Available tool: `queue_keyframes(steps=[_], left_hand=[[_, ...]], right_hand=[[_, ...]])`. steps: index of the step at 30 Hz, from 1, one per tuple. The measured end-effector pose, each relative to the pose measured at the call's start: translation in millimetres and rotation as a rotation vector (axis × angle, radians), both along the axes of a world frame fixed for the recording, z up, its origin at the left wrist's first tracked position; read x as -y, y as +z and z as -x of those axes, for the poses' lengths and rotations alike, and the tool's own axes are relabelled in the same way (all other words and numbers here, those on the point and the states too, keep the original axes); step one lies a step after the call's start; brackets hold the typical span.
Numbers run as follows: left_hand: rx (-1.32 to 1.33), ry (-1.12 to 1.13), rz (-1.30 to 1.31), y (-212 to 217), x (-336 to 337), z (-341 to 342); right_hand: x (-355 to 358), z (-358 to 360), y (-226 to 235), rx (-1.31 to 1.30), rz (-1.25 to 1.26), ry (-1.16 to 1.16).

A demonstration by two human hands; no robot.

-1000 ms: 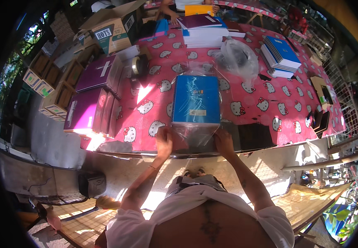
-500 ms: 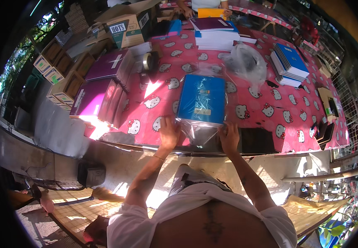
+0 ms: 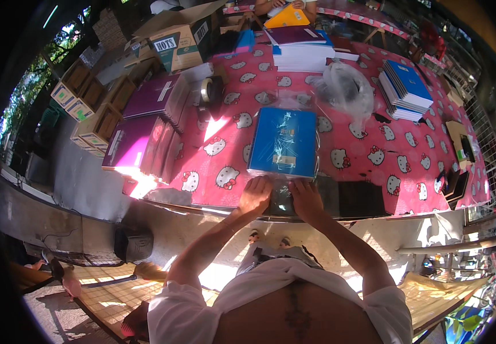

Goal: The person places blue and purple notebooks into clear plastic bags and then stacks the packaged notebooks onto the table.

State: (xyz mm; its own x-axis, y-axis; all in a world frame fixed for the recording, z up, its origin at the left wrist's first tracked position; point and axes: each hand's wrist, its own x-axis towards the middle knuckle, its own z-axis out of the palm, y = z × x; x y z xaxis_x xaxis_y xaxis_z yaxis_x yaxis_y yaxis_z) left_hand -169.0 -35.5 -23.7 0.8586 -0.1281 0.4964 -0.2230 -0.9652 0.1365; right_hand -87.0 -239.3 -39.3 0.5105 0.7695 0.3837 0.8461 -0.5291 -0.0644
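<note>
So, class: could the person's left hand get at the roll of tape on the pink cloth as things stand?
Probably yes: the left hand rests at the blue book's near edge, and the cloth toward the roll of tape looks bare.

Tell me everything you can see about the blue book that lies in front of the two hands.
The blue book is a flat rectangular book with a glossy blue cover, wrapped in clear plastic that reflects light. It lies flat on the pink patterned tablecloth, near the table's near edge. The left hand and the right hand press the loose plastic at its near end.
</note>
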Motion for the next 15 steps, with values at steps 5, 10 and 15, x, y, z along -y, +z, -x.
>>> queue_keyframes(steps=[5, 10, 15], left_hand=[[-0.060, -0.084, -0.029, -12, -15, -2], [-0.063, -0.064, 0.046, -10, -19, 2], [-0.053, -0.033, 0.072, -11, -28, 5]], right_hand=[[-3, 9, 4, 0.027, -0.045, -0.004], [5, -2, -4, -0.111, -0.109, -0.012], [2, -4, -3, -0.165, -0.197, -0.016]])
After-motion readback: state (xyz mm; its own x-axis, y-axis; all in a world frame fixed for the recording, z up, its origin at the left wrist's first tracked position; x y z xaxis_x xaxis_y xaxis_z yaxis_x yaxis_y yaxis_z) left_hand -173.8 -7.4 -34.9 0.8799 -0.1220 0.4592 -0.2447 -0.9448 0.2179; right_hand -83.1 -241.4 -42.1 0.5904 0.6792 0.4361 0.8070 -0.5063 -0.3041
